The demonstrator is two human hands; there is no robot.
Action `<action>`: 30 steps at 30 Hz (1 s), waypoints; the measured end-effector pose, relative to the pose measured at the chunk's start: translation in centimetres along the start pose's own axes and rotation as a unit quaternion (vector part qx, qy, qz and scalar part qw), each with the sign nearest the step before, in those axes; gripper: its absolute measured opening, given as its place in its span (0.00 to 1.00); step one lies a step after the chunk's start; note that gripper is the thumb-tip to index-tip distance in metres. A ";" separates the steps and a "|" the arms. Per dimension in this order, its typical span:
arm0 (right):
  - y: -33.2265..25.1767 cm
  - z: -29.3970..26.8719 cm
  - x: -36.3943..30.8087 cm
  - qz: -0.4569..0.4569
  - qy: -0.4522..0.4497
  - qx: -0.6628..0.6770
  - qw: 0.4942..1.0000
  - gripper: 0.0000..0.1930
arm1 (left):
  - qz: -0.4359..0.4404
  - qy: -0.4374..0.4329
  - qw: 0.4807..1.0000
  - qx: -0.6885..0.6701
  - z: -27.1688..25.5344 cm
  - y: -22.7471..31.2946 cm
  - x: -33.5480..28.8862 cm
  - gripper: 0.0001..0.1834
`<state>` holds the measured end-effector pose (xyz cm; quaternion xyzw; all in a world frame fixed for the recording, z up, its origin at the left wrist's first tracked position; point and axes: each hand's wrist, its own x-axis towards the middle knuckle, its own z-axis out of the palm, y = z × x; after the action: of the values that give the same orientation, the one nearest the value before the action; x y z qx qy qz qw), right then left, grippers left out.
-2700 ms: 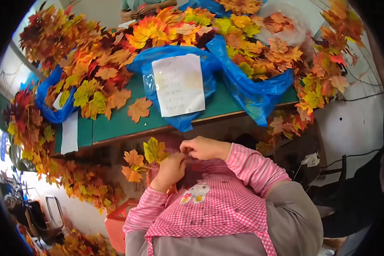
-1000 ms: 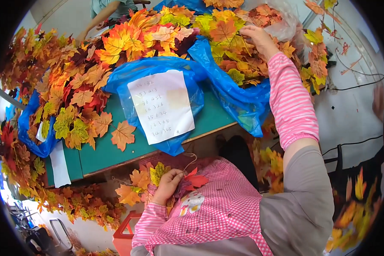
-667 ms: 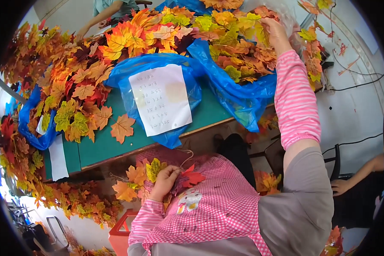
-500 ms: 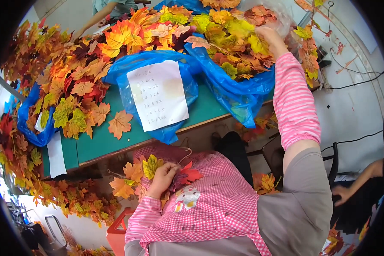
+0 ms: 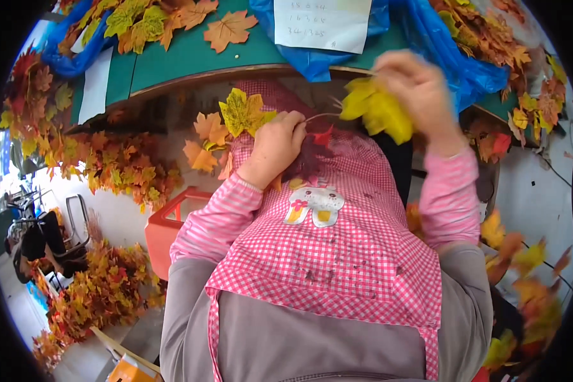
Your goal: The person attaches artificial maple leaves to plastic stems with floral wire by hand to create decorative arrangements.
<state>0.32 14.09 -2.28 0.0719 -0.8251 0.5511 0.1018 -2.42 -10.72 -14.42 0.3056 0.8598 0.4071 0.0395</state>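
Observation:
My left hand (image 5: 275, 148) is closed around the thin stem of an artificial maple leaf garland (image 5: 211, 130), above my lap. Yellow and orange leaves hang to its left, and a dark red leaf (image 5: 309, 159) lies just below the fingers. From that hand the bare, pale stem end (image 5: 321, 116) sticks out to the right. My right hand (image 5: 417, 95), smeared by motion, pinches a yellow artificial maple leaf (image 5: 379, 109) by its short stalk. The yellow leaf hangs close to the stem end; whether they touch I cannot tell.
Ahead is a green table (image 5: 172, 60) with a loose orange leaf (image 5: 230, 30), blue plastic bags (image 5: 474, 79) of leaves and a handwritten paper sheet (image 5: 321, 25). A red plastic stool (image 5: 172, 232) stands at my left, near a heap of leaf garlands (image 5: 99, 296). More leaves blur at right.
My right hand has come back from the leaf pile on the table to my lap, bringing a yellow leaf. My left hand keeps its hold on the garland. The view has tilted down.

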 end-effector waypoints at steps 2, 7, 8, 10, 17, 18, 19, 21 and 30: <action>1.1 5.0 -1.9 0.091 -0.078 0.078 0.990 0.07 | -0.029 0.024 0.998 -0.050 0.0 0.3 0.0 0.07; 4.6 8.9 -4.1 0.152 -0.061 0.029 0.986 0.07 | -0.104 0.059 0.960 -0.253 0.0 0.9 -0.5 0.05; 4.7 9.0 -4.3 0.144 -0.049 0.020 0.988 0.07 | -0.105 0.061 0.960 -0.252 0.0 0.9 -0.7 0.05; 4.9 9.2 -4.4 0.136 -0.038 0.011 0.990 0.07 | -0.082 0.085 0.964 -0.237 0.2 1.0 -1.0 0.05; 5.2 9.5 -4.3 0.095 -0.003 -0.012 0.995 0.09 | -0.039 0.098 0.979 -0.177 0.0 1.1 -0.6 0.05; 5.3 9.6 -4.2 0.093 -0.003 -0.012 0.996 0.09 | -0.039 0.098 0.979 -0.176 0.0 1.1 -0.6 0.05; 5.2 9.6 -4.2 0.093 -0.003 -0.011 0.996 0.09 | -0.039 0.094 0.978 -0.182 0.0 1.2 -0.5 0.05; 5.0 9.7 -4.0 0.071 -0.013 -0.047 0.996 0.09 | -0.039 0.090 0.978 -0.186 -0.1 1.2 -0.5 0.05; 4.6 10.5 -4.1 0.019 0.004 -0.080 0.997 0.07 | -0.044 0.105 0.977 -0.179 0.3 0.9 -0.8 0.05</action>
<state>2.27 6.18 -11.31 0.0451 -0.8675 0.4852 0.1001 -1.26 -10.51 -14.07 0.2106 0.7851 0.5820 0.0205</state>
